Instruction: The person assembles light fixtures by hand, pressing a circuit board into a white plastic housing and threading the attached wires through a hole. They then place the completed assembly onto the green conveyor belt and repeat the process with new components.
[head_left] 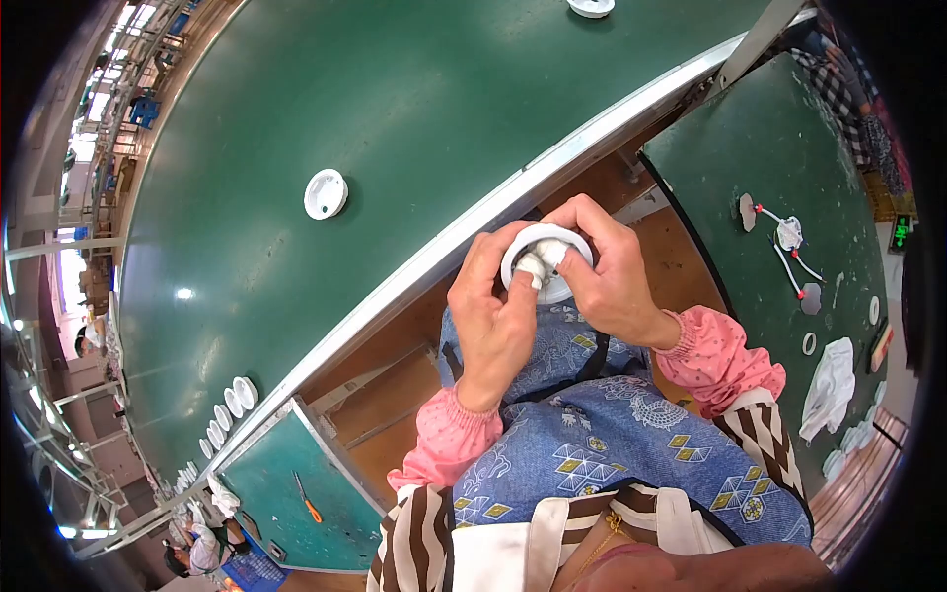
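Both hands hold one white round cup-like part (556,289) above the lap, its open side facing up. My left hand (493,314) is closed round its left side, with the thumb, covered in white at the tip, pressed inside. On the right side, my right hand (610,276) grips the rim, its white-covered thumb also inside. The two thumbs are close together within the ring. What lies beneath them is mostly hidden. Another white round part (326,194) rests on the green surface (395,118) ahead.
A white metal edge (395,301) borders the green surface. More white parts (235,402) line its lower left. Orange-handled pliers (308,500) lie on the left side table. Wired pieces (789,234) and a white cloth (829,388) are on the right table. People are at the far edges.
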`<state>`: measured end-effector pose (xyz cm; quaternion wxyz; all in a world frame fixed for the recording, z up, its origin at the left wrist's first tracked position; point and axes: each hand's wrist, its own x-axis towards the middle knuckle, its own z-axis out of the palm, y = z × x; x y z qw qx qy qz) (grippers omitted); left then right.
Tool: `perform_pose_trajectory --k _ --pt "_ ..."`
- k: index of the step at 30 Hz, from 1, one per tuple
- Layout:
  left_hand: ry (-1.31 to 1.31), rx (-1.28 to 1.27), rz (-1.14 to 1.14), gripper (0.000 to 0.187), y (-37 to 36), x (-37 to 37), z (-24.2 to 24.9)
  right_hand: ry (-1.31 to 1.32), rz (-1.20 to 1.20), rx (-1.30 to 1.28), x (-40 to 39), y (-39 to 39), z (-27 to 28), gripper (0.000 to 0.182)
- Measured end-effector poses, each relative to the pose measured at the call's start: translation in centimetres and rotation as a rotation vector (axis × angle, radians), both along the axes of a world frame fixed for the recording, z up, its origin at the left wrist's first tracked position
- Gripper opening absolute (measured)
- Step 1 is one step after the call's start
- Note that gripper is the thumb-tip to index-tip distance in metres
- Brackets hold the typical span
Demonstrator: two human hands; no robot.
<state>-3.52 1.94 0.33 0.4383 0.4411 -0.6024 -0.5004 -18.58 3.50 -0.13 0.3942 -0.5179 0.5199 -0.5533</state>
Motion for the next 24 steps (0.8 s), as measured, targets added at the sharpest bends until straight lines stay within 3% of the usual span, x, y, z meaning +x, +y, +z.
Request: perform_pose_trajectory --k 7,14,24 --pt "-0.027 0.091 -0.079 0.036 -1.5 0.3 0.3 -0.211 -0.055 0.017 0.6 -0.4 -0.8 0.010" --pt "-0.138 -0.196 0.052 0.036 -1.8 -0.2 -0.8 -0.174 -0.113 -0.014 1.1 -0.4 -1.5 0.011" --pt "-0.095 -0.176 0.187 0.030 -1.2 -1.5 -0.9 -0.101 -0.229 -0.145 2.5 0.0 -2.6 0.013"
